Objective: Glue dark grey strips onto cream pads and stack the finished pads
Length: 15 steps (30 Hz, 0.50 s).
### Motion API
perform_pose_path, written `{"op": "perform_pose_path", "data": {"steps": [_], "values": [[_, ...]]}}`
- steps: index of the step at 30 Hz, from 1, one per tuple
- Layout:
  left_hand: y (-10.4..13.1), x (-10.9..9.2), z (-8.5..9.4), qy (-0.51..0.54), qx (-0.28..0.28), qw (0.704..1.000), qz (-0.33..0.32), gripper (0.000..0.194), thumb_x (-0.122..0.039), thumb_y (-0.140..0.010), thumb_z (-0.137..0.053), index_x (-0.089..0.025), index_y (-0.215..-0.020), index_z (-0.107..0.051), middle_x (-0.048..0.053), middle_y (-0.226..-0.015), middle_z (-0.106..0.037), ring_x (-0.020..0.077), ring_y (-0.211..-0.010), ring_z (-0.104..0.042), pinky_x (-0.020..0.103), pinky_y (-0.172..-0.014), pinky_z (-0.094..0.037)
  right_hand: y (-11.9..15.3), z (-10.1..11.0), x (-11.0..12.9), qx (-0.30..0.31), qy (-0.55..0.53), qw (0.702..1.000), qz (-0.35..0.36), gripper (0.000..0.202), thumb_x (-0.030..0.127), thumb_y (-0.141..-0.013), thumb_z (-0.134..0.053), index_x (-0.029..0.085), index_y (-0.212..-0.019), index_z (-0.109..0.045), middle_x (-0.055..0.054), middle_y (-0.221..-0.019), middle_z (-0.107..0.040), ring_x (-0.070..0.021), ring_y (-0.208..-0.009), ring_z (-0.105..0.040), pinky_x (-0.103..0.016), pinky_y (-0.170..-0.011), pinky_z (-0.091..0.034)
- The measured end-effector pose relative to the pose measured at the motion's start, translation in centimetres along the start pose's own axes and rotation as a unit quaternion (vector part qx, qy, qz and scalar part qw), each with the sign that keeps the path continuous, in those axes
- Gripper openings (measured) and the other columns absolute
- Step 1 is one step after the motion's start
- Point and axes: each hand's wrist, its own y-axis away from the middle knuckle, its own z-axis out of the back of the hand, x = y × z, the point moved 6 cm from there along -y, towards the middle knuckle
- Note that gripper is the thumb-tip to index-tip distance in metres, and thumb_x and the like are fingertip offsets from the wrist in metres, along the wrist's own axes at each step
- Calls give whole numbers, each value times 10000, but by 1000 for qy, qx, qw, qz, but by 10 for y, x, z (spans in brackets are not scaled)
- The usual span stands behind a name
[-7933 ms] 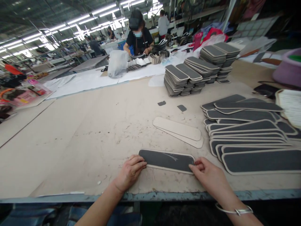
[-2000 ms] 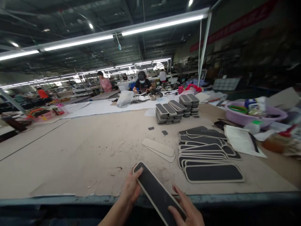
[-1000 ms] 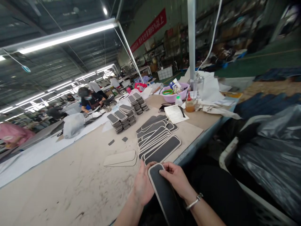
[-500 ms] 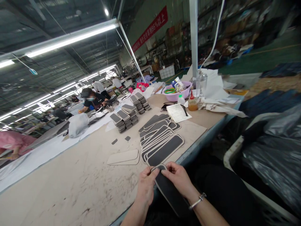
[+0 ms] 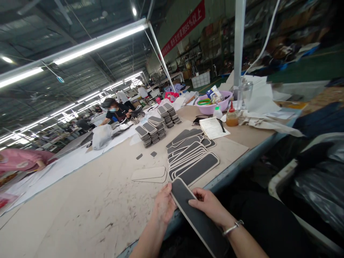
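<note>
A long dark-grey panel (image 5: 197,215) with rounded corners and a pale edge is held tilted at the table's front edge. My right hand (image 5: 208,204) pinches its right side, thumb on top and fingers beneath. At the upper left edge, my left hand (image 5: 164,203) grips the same panel with its fingertips, some of them hidden. Just beyond lies a fanned row of similar dark panels (image 5: 196,168), overlapping one another. Left of these, two plain beige strips (image 5: 149,173) lie on the table, with two small dark scraps (image 5: 153,154) behind them.
Stacks of dark panels (image 5: 150,132) stand farther back on the table (image 5: 88,200). A notebook (image 5: 213,128), a glue bottle (image 5: 232,116) and a purple basin (image 5: 215,104) sit to the right, near a metal post (image 5: 238,46). Co-workers are at the left and back. A chair (image 5: 282,172) stands right.
My left hand has shifted from the panel's top end to its left edge, and my right hand is lower on the right side. More of the panel's face shows. The view has turned slightly left.
</note>
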Motion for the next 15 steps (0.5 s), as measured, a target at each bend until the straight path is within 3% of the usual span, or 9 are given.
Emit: {"op": "perform_pose_path", "data": {"steps": [6,15], "values": [[9,13,-9,-52,43,998,-12,249,-216,-707,-727,-104,-912,-641,90,-840,-705,204,-788,-663,297,-729,-535,-3,5,-11,-44,10,999,-10,256,363,-673,-708,158,-721,-562,31,-655,-554,-96,-583,-487,-216,-540,-382],[4,16,-3,17,42,999,-5,151,-130,-722,-675,-107,-868,-645,80,-841,-707,185,-788,-662,289,-776,-521,-3,3,-11,-55,-1,998,-30,295,408,-658,-720,151,-709,-584,29,-641,-566,-97,-570,-500,-217,-535,-394]]}}
